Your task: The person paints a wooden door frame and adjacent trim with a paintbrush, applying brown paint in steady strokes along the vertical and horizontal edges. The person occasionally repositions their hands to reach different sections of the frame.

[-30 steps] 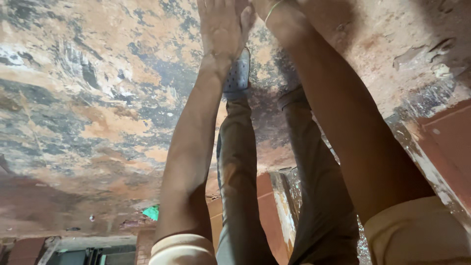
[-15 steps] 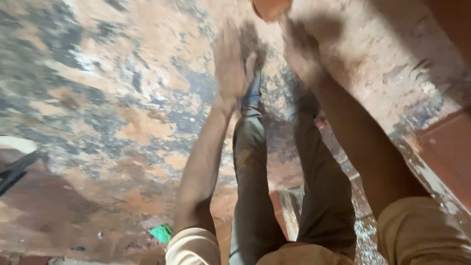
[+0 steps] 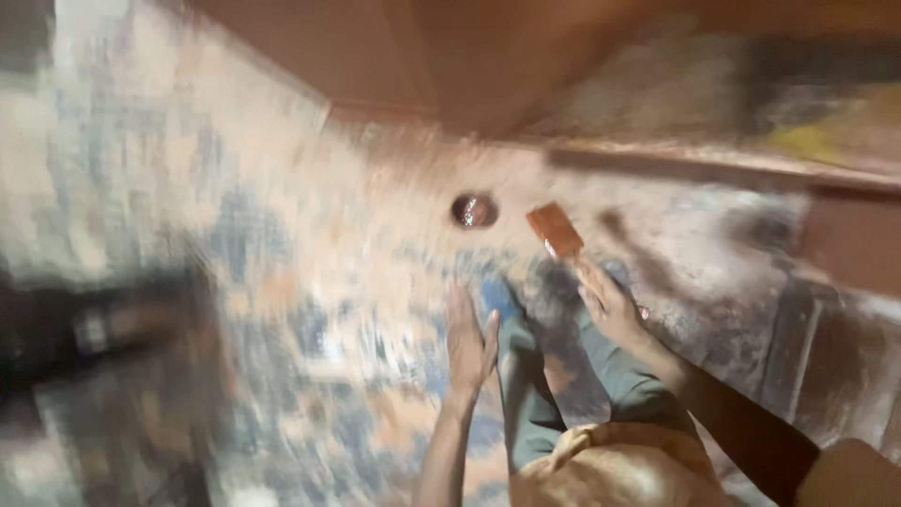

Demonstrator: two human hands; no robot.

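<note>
The picture is strongly blurred by head motion. My left hand [image 3: 468,338] is stretched out flat over a stained, worn floor [image 3: 310,282], fingers together and pointing away from me, holding nothing. My right hand [image 3: 610,305] reaches forward to the right of it, with a small reddish-brown flat block [image 3: 555,230] at its fingertips. Whether the fingers grip the block or only touch it is unclear. My legs in grey-green trousers [image 3: 535,394] and blue shoes show between the arms.
A small dark round hole [image 3: 474,210] sits in the floor just left of the block. A reddish wall and a ledge [image 3: 713,164] run across the top. A dark blurred object [image 3: 84,329] lies at the left.
The view has swung upward and forward, bringing the wall, the hole and the block into sight. Both hands now appear lower in the picture, the right one out by the block.
</note>
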